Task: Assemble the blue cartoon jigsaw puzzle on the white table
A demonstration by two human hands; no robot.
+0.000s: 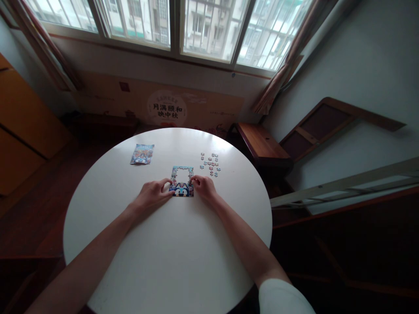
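White sleeve [283, 298] lies nearest, at near right. I record a partly assembled puzzle [182, 192] at mid-table, white showing inside its far part. At its left edge, the left hand [152, 192] has thumb and forefinger narrowly apart; at its right edge, the right hand [204, 187] has bunched fingers, grip undeterminable. Loose pieces [209, 164] lie far right, a printed packet [142, 154] far left, all on the round white table [173, 253].
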